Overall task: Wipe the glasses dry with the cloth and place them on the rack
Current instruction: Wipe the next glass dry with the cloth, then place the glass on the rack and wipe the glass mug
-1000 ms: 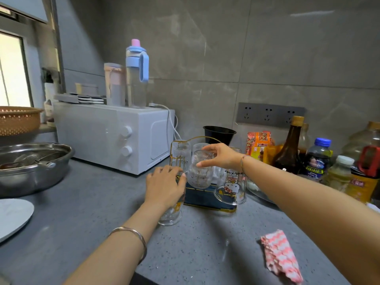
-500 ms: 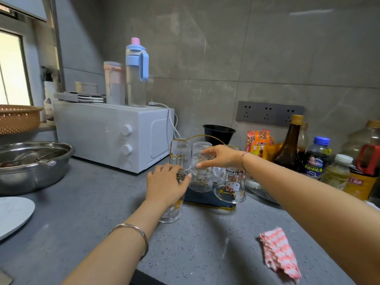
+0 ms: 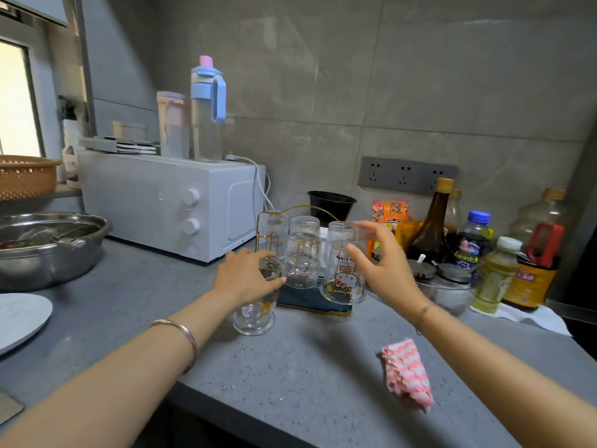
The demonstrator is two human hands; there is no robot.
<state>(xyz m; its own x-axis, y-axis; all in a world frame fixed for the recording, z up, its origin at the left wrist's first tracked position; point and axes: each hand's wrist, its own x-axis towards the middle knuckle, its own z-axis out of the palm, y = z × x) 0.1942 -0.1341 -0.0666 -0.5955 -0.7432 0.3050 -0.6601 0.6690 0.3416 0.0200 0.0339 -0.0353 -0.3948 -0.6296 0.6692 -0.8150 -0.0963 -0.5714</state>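
Our left hand [image 3: 248, 279] grips a clear printed drinking glass [image 3: 253, 318] standing on the grey speckled countertop [image 3: 290, 399] just beside the gold-wire, blue-tray rack [image 3: 310, 303], while our right hand [image 3: 384, 270] hovers near it, fingers spread and holding nothing, and the pink-and-white cloth [image 3: 407, 373] lies apart.

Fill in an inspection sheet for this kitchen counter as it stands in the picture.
Surface: grey speckled counter.
Job's things: several glasses on the rack; one glass stands on the counter before it; cloth lies apart, to the right.
Clutter: bottles, steel basin, plate.
Hands: left hand grips the standing glass; right hand open beside the rack.
Cables: white cable beside the microwave.
Surroundings: tiled wall, socket strip.
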